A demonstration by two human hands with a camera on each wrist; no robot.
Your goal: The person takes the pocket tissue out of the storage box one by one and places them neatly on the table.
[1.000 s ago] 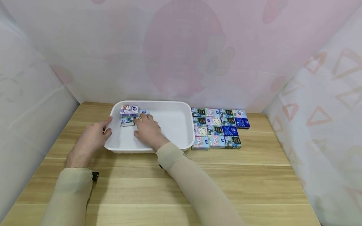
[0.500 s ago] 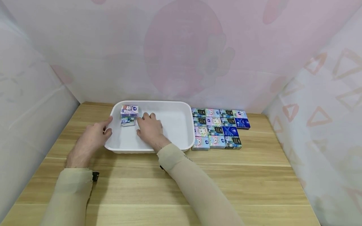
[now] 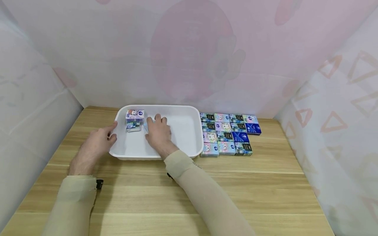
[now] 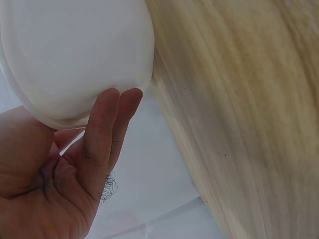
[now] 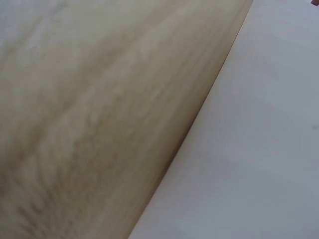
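Observation:
A white tray (image 3: 183, 137) stands toward the back of the table. My left hand (image 3: 98, 141) grips its left end; in the left wrist view, fingers (image 4: 102, 117) lie along the tray's outer wall, with the rim between them and the thumb side. Inside the tray, my right hand (image 3: 159, 134) has its fingers bent down over a light blue tissue pack (image 3: 145, 127), mostly hidden under the hand. Just left of it lie a purple-and-white tissue pack (image 3: 135, 114) and a dark green one (image 3: 133, 126). The right wrist view shows no clear part of the right hand's grip.
Right of the tray, several tissue packs (image 3: 225, 136) in green, pink, light blue and dark blue lie flat in close rows. Printed cloth walls (image 3: 192, 59) enclose the wooden table (image 3: 177, 190) at the back and both sides.
My right hand has shifted slightly right inside the tray, away from the two packs at left, with the light blue pack under its fingers. My left hand has stayed at the tray's end.

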